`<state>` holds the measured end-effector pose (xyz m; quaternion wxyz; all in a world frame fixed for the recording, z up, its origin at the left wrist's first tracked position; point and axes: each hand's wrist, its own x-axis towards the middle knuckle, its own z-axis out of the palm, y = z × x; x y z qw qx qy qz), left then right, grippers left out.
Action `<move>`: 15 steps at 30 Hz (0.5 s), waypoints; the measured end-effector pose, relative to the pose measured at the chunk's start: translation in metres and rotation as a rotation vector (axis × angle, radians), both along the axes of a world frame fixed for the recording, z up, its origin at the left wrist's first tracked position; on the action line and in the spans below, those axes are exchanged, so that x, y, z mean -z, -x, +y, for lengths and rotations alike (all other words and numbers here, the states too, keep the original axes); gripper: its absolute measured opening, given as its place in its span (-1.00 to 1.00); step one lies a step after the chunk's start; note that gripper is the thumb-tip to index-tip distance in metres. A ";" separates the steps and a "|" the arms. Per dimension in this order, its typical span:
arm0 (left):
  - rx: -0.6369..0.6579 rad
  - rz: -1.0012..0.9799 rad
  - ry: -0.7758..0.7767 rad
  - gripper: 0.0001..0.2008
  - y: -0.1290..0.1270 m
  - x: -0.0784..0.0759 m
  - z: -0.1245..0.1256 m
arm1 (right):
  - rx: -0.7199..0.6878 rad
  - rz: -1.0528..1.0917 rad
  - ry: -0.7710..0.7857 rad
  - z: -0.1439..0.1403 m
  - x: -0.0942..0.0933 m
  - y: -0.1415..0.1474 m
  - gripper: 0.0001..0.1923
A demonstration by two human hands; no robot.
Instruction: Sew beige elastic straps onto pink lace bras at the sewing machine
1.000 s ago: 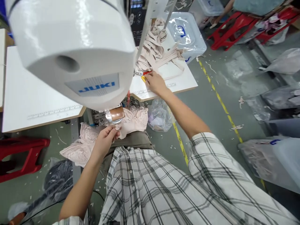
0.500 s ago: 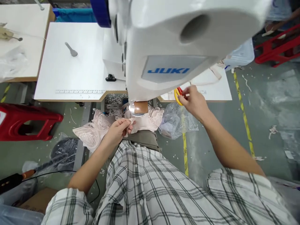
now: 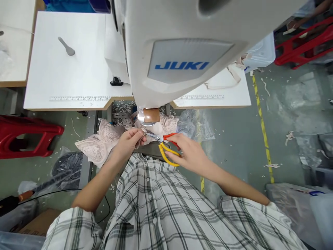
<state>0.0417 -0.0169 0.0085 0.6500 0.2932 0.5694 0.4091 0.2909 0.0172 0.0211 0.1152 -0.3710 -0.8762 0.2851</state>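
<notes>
A pale pink lace bra (image 3: 100, 140) hangs across my lap below the sewing machine head (image 3: 166, 66). Part of it is hidden behind the machine and my arm. My left hand (image 3: 131, 139) pinches an edge of the bra between thumb and fingers. In my right hand (image 3: 186, 151) are scissors (image 3: 166, 146) with one red and one yellow handle loop, my fingers through the loops. Their blades point left and their tips reach the fabric at my left fingertips. Whether the blades are fully closed is hard to make out.
The white machine table (image 3: 70, 74) carries a grey spoon-shaped tool (image 3: 67, 47) and a pale strap (image 3: 226, 83). Red stools (image 3: 28, 135) stand left and far right. A clear plastic bag (image 3: 200, 125) lies below the table's right edge. Another person's hand (image 3: 292, 24) shows at upper right.
My right hand has brought the scissors from the table's right edge down and left to my left hand. The left hand still pinches the bra. The whole view has shifted slightly.
</notes>
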 end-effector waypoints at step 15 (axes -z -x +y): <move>-0.124 -0.242 0.057 -0.70 0.019 0.013 -0.009 | 0.085 0.059 0.255 -0.003 0.009 -0.013 -0.54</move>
